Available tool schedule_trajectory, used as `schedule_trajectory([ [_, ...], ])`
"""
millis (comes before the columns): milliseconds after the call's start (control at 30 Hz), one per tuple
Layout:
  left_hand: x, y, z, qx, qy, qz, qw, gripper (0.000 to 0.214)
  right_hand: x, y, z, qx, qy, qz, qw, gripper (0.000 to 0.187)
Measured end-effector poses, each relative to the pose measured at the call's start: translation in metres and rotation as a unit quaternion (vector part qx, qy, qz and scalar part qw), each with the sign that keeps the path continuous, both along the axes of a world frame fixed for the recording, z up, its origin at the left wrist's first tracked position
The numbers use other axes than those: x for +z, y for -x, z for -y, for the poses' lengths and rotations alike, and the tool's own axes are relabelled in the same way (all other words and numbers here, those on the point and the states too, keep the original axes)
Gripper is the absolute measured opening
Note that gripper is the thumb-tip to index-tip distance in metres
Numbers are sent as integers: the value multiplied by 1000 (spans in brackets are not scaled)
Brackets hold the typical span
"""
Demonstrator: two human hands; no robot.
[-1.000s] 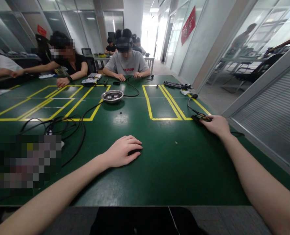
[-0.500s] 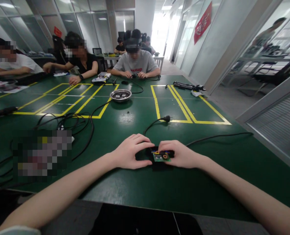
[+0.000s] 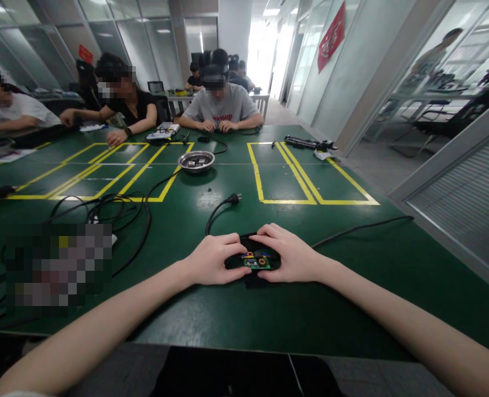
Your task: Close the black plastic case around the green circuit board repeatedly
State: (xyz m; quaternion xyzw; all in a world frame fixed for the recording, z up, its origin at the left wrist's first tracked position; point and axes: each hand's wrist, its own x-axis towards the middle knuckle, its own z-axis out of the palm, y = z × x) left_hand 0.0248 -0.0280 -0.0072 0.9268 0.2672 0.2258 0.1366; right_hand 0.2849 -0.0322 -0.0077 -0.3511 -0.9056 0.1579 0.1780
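A small black open adapter case with a green circuit board [image 3: 253, 261] inside lies on the green table [image 3: 269, 309] right in front of me. My left hand [image 3: 213, 259] grips its left side with curled fingers. My right hand [image 3: 291, 255] grips its right side the same way. A black cable runs from the case to a plug [image 3: 234, 198] lying further out, and another black cable [image 3: 360, 227] trails off to the right.
A metal bowl [image 3: 195, 161] with small parts stands past the plug. A tangle of black cables [image 3: 103, 212] lies at the left. Yellow tape rectangles [image 3: 294, 179] mark the table. Several people sit working along the far and left sides. A black tool [image 3: 308, 144] lies at the far right.
My right hand brought the adapter case from the right edge to the middle in front of me. Now both hands clasp it, and its plug lies nearer the centre.
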Motion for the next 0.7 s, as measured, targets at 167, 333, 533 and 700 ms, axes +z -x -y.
schedule_trajectory([
  [167,-2,1,-3,38,30,-13,999,29,-1,-1,-1,-6,9,4,1000,86],
  [333,-2,2,-6,56,35,-13,998,27,-2,1,1,-20,-3,3,1000,82],
  [533,-6,2,-8,72,-11,-19,997,25,-9,8,3,-62,-31,-34,997,40],
  [700,-7,5,-10,57,-22,-8,998,22,-8,9,4,-64,-42,-38,996,36],
])
